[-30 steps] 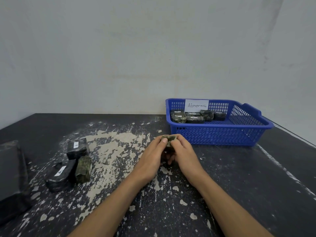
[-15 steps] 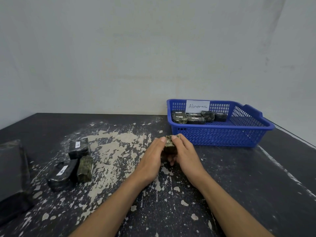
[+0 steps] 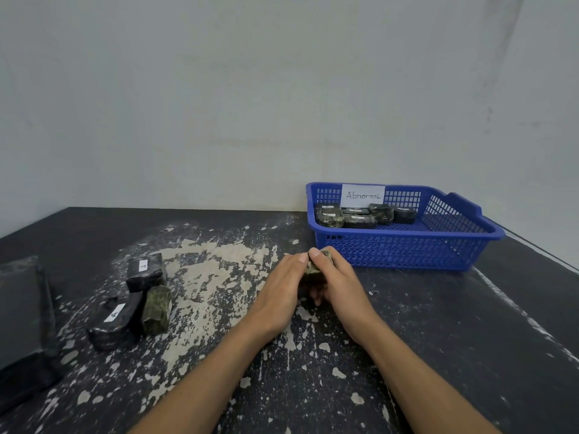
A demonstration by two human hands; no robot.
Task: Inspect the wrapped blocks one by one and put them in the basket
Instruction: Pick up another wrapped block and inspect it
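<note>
I've got both hands on one small green-mottled block in clear film wrap [image 3: 314, 270], held just above the tabletop, mid-frame, a bit short of the basket. Left hand [image 3: 279, 292] cups its left side w/ thumb on top; right hand [image 3: 341, 285] wraps the right side, thumb pressed on the top edge. So both are closed, pinching the block between them; most of it is hidden by fingers.

Step in hand, as I judge it: inspection of this piece, i.e. turning it to check the wrap. Not binned yet.

Outward: the blue perforated plastic basket [image 3: 404, 252] w/ white "Abnormal" paper label [image 3: 363, 195] sits just beyond and to the right of my hands, approx. five dark wrapped blocks [image 3: 357, 219] already along its back wall; front part of its floor is free. On the left, well apart, three blocks wait in a cluster: a black one w/ white sticker [image 3: 145, 272], another black stickered one [image 3: 114, 321], and a green-mottled one [image 3: 156, 308] touching it. A large dark wrapped slab [image 3: 22, 311] lies at far left. Black table w/ worn pale patches [image 3: 219, 277].

Next move needs: finish the turn, then one hand lifts the block over the near rim and sets it on the free floor, w/o knocking the rim.
</note>
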